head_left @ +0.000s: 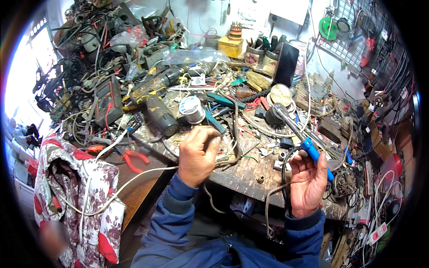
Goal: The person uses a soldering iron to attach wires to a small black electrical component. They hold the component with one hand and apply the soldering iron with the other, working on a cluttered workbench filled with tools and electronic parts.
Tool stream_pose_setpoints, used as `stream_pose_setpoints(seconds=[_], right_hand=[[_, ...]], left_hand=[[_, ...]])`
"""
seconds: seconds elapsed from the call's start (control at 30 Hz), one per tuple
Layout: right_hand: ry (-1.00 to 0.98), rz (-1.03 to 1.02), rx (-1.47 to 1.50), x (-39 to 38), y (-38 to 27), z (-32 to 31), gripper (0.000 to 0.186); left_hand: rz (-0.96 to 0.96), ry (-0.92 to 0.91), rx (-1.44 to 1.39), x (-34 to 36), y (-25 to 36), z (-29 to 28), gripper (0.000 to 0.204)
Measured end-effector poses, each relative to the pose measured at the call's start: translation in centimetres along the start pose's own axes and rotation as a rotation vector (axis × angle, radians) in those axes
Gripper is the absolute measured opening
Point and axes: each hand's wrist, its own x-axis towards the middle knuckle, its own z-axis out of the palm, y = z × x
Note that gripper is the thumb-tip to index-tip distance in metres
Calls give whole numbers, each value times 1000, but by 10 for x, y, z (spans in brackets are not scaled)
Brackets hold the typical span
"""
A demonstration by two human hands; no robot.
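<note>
My left hand [196, 156] has its fingers curled together at the bench's front edge, just below a spool of solder [191, 108] and a teal-handled tool [213, 121]; what it holds, if anything, is hidden. My right hand [307, 187] holds the blue handle of a soldering iron [315, 154] with thumb and fingers, the metal shaft slanting up and left to a dark round pot [275, 117]. A pale gold tin [280, 94] stands just behind that pot. A cable hangs down beside my right hand.
Wires, tools and scrap crowd the wooden bench [241, 181]. A black-and-yellow drill [161, 114] lies left of the spool, red pliers [134, 161] nearer me. A floral cloth [105, 230] hangs at left. A phone [286, 67] stands at the back. A person [24, 134] is in the far-left background.
</note>
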Motion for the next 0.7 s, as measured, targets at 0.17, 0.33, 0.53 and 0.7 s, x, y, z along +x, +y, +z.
stream_pose_setpoints(seconds=[0.17, 0.33, 0.53, 0.7], right_hand=[[16, -25, -13, -3, 0, 0, 49], [-13, -51, -35, -4, 0, 3, 48], [-14, -152, -10, -7, -4, 6, 47], [-26, -157, 37, -9, -6, 6, 48]], left_hand=[[-49, 74, -73, 2, 6, -2, 13], [81, 178, 669, 37, 10, -33, 48], [-44, -186, 838, 71, 2, -33, 66], [-92, -195, 789, 89, -3, -46, 55]])
